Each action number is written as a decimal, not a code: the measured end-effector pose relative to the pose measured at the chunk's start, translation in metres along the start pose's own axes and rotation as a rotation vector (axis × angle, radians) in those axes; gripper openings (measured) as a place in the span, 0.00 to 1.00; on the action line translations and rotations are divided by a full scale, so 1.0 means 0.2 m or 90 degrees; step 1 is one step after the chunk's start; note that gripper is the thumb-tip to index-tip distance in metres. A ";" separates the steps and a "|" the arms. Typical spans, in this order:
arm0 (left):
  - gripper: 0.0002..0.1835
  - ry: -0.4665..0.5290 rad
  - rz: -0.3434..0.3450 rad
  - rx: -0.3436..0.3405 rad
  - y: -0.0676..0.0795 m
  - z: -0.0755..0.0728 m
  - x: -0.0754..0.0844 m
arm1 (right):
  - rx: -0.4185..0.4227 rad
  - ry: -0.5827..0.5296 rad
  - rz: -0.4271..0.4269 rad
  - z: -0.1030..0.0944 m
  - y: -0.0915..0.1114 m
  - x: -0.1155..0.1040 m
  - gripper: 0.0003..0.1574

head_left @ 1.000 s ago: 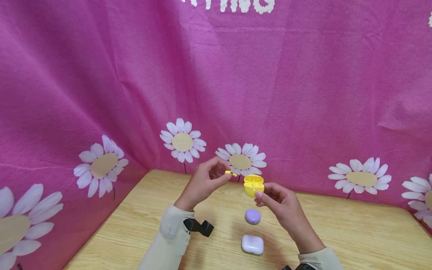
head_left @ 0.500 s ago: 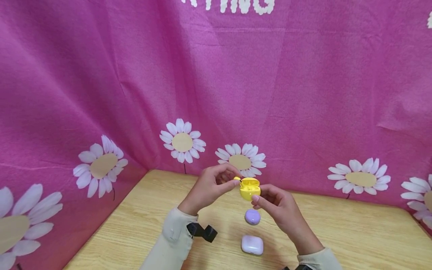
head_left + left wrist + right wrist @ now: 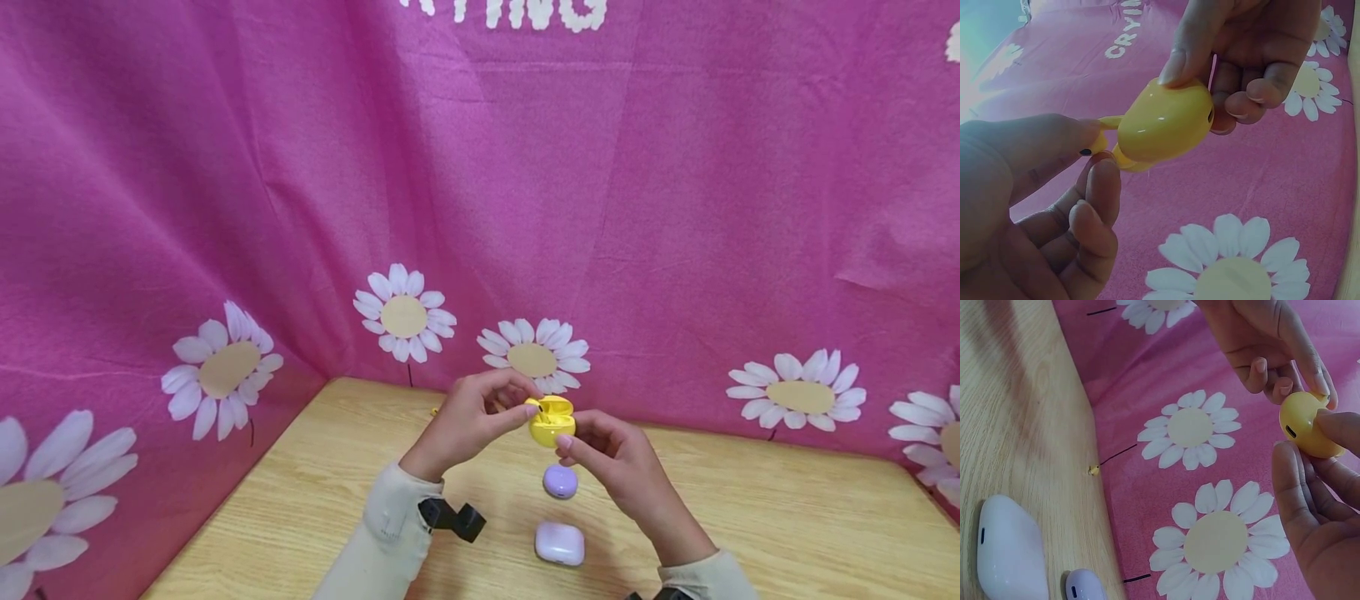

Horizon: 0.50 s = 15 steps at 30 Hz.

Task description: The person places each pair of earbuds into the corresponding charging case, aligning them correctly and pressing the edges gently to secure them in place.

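In the head view my right hand (image 3: 626,471) holds a yellow earbud case (image 3: 551,432) above the table, its lid raised. My left hand (image 3: 467,425) pinches a yellow earbud (image 3: 1099,144) between thumb and fingertip, right at the case's opening. The left wrist view shows the rounded outside of the case and a dark spot on the earbud. From the right wrist camera, a charging port is visible on the case, while the earbud is mostly hidden. How deep the earbud sits in the case I cannot tell.
On the wooden table (image 3: 750,517) lie a small purple case (image 3: 561,482) and a larger pale lilac case (image 3: 559,543), both closed. Near the back edge is a small yellow piece (image 3: 1094,470), likely another earbud. A pink cloth (image 3: 675,208) with daisies hangs behind.
My left hand has moved right with the earbud, bringing it from beside the case to its opening. The right hand has shifted the case slightly left and down.
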<state>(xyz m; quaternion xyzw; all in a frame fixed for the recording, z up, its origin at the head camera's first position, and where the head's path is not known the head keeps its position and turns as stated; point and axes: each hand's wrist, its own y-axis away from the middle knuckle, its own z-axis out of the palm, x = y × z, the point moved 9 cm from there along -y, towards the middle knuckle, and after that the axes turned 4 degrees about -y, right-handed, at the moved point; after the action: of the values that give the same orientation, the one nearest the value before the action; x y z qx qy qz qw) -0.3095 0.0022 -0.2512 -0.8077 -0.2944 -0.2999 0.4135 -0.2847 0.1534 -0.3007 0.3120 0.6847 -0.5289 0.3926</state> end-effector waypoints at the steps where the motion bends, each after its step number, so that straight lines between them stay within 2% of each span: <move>1: 0.10 -0.001 0.004 0.001 0.00 0.01 -0.02 | 0.000 -0.001 0.000 0.00 0.00 0.00 0.12; 2: 0.09 -0.001 0.008 0.002 -0.01 0.01 -0.04 | -0.001 -0.001 0.000 0.00 0.00 0.00 0.12; 6: 0.08 -0.008 0.025 0.007 -0.01 0.01 -0.03 | -0.003 0.000 0.000 0.01 0.00 0.00 0.12; 15: 0.08 -0.012 0.026 0.015 -0.01 0.01 -0.01 | -0.006 -0.003 -0.002 0.01 0.00 0.00 0.12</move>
<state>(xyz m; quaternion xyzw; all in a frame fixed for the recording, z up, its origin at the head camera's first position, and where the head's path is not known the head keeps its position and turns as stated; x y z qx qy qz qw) -0.3116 0.0041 -0.2540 -0.8114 -0.2855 -0.2799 0.4263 -0.2842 0.1514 -0.3007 0.3077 0.6867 -0.5271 0.3949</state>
